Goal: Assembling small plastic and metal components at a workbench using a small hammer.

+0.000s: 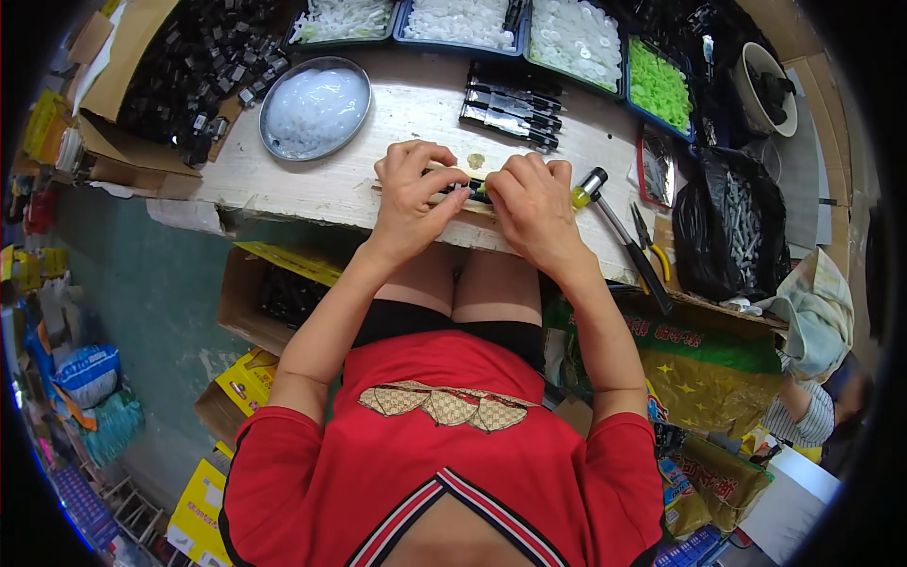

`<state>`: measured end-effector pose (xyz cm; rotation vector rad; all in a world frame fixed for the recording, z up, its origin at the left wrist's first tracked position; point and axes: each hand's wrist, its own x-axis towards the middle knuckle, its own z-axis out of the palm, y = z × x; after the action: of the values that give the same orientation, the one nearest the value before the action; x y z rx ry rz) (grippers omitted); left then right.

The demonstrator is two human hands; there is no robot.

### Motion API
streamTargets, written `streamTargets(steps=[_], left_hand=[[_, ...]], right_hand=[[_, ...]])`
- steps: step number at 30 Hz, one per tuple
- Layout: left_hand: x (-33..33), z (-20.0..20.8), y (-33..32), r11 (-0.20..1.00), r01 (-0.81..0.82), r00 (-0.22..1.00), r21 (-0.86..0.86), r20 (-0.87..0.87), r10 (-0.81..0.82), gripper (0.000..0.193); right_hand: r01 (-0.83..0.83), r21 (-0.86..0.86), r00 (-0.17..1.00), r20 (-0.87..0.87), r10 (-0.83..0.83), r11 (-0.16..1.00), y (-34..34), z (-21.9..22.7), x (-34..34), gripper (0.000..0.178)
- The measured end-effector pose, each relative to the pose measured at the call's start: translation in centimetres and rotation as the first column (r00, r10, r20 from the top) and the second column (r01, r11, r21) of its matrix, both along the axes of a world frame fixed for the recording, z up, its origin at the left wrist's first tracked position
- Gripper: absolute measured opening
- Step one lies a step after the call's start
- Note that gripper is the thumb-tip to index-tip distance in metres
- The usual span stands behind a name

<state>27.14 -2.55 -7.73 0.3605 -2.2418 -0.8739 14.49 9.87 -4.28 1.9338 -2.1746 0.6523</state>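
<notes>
Near the front edge of the white bench, both my hands are bent over a small black part (465,188), which rests by a pale wooden strip (480,210). The thumb and fingers of my left hand (416,194) close on the part's left side. At its other end, the fingers of my right hand (534,200) are pinched together, and a tiny yellow-green piece (486,194) shows at their tips. My fingers hide much of the black part. Just beyond my hands lies a row of several similar black assemblies (510,111) with shiny metal faces.
A round dish of whitish jelly-like stuff (316,109) stands left. Trays of white pieces (460,21) and green pieces (658,87) line the back. On the right lie a hammer (624,231), pliers (650,244) and a black bag of grey parts (737,227). A box of black parts (203,80) is far left.
</notes>
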Motion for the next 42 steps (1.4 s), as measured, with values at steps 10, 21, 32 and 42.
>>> streamTargets(steps=[10,21,32,42], left_hand=[[-0.4,-0.7,0.1,0.998,0.050,0.998,-0.026,0.034,-0.049,0.009],[-0.6,-0.8,0.0,0.998,0.065,0.998,-0.003,0.017,-0.065,0.008],[-0.8,-0.3,0.2,0.998,0.046,0.994,-0.037,0.102,-0.042,0.011],[-1.2,0.8,-0.2,0.976,0.129,0.974,-0.177,0.207,-0.091,0.017]], right_hand=[[-0.083,0.142,0.996,-0.021,0.087,0.986,-1.1,0.9,-0.7,0.007],[-0.147,0.251,0.986,-0.037,0.161,0.957,-2.1,1.5,-0.3,0.011],[0.038,0.052,0.984,0.174,-0.047,0.998,3.1,2.0,-5.3,0.012],[0.751,-0.073,0.635,-0.196,-0.748,0.656,21.3,6.1,-16.0,0.012]])
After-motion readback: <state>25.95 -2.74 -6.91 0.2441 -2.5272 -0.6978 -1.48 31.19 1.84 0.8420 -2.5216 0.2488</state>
